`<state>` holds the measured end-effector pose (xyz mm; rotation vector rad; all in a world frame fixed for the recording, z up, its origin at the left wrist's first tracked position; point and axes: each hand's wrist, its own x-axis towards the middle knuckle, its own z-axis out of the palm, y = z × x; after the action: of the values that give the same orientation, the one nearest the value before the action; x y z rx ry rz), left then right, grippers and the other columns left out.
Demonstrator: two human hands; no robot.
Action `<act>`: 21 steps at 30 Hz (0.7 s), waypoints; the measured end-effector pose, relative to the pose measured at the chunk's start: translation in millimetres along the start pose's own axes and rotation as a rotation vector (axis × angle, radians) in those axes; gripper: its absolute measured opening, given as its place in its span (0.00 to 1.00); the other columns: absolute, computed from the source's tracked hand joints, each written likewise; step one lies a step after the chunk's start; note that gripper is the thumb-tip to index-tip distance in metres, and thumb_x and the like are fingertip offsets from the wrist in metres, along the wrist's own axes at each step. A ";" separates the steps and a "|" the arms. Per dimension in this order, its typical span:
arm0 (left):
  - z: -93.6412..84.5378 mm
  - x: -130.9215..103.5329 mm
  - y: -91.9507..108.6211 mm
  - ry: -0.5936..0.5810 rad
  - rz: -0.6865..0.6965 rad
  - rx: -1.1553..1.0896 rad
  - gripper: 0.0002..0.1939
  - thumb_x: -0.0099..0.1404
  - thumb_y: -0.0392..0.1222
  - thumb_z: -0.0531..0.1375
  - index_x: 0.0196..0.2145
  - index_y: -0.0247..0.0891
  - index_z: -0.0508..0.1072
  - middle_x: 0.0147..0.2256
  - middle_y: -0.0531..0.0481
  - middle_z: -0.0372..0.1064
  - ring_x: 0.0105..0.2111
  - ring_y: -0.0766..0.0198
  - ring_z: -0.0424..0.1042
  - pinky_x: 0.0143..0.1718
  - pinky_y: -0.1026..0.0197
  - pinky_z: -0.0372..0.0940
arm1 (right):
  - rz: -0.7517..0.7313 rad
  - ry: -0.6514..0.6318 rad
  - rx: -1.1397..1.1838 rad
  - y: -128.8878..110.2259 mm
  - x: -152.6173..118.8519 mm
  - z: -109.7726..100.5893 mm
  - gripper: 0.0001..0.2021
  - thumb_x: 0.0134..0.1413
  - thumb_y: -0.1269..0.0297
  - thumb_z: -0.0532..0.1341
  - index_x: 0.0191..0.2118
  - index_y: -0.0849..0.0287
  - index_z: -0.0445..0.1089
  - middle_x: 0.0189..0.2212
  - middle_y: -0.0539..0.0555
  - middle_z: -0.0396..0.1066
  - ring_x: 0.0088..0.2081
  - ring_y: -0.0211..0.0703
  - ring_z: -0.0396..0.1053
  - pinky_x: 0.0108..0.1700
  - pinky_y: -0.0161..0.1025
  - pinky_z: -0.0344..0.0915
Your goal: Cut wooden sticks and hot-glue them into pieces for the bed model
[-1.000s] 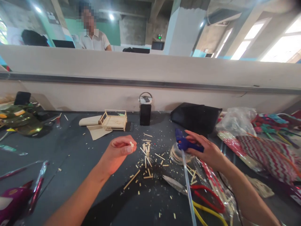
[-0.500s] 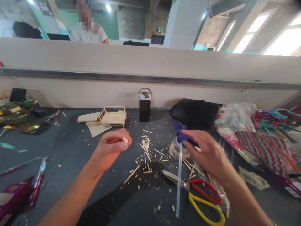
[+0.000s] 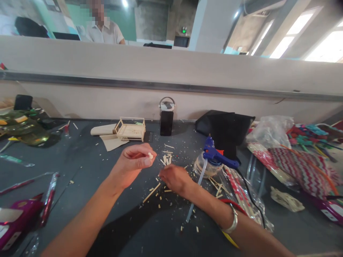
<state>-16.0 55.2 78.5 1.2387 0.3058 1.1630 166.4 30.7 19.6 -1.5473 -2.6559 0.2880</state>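
Observation:
My left hand (image 3: pixel 138 162) is raised above the dark table, thumb and fingers pinched on a small pale wooden piece (image 3: pixel 150 156). My right hand (image 3: pixel 175 178) is low over a scatter of short wooden sticks (image 3: pixel 167 159), its fingers curled together and pointing down; what lies between the fingertips is hidden. A blue glue gun (image 3: pixel 214 153) with a long translucent glue stick (image 3: pixel 202 171) rests on a clear round container (image 3: pixel 201 165). Under my right forearm, scissors show only part of their red handle (image 3: pixel 232 203) and yellow handle (image 3: pixel 229 240).
A small wooden frame model (image 3: pixel 131 130) stands at the back left. Behind are a phone (image 3: pixel 166 123) and a black bag (image 3: pixel 225 128). Packaged sticks (image 3: pixel 238 185) and a black cord lie right; a purple device (image 3: pixel 20 221) lies left. A person (image 3: pixel 104 32) is beyond the partition.
My right hand has let go of the glue gun, which now rests on the clear container, and has moved left to the sticks. My left hand keeps its pinch.

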 end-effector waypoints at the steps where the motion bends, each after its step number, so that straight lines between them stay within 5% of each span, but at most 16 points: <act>1: -0.1 0.2 -0.2 0.000 -0.003 -0.001 0.07 0.52 0.39 0.70 0.31 0.47 0.81 0.25 0.55 0.67 0.26 0.68 0.62 0.33 0.60 0.58 | -0.012 -0.019 -0.001 -3.5 0.8 2.3 0.11 0.62 0.68 0.55 0.35 0.55 0.75 0.33 0.53 0.76 0.36 0.40 0.71 0.35 0.32 0.61; 10: 1.4 -0.3 -4.7 0.015 -0.030 0.010 0.07 0.52 0.39 0.71 0.31 0.45 0.81 0.24 0.55 0.66 0.29 0.67 0.64 0.35 0.60 0.59 | -0.086 -0.003 0.028 -30.3 -0.9 23.9 0.10 0.62 0.64 0.55 0.38 0.55 0.74 0.37 0.54 0.75 0.40 0.43 0.70 0.37 0.34 0.63; 16: 1.5 -2.5 -7.3 0.015 -0.063 -0.001 0.07 0.52 0.38 0.71 0.31 0.46 0.81 0.25 0.55 0.67 0.29 0.68 0.64 0.34 0.61 0.59 | -0.112 0.086 0.079 -37.1 -2.5 37.4 0.08 0.59 0.69 0.56 0.34 0.60 0.73 0.34 0.58 0.74 0.39 0.46 0.70 0.42 0.38 0.65; 21: 1.2 -2.2 -6.9 0.032 -0.072 0.034 0.06 0.51 0.40 0.71 0.30 0.46 0.81 0.25 0.55 0.67 0.30 0.66 0.65 0.35 0.61 0.59 | -0.052 0.216 0.196 -37.3 -7.7 13.3 0.06 0.54 0.75 0.57 0.32 0.62 0.71 0.30 0.56 0.74 0.33 0.42 0.70 0.37 0.36 0.66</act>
<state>-12.5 53.5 72.3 1.2293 0.3926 1.1207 136.4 4.3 13.9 -1.3650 -2.4190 0.3452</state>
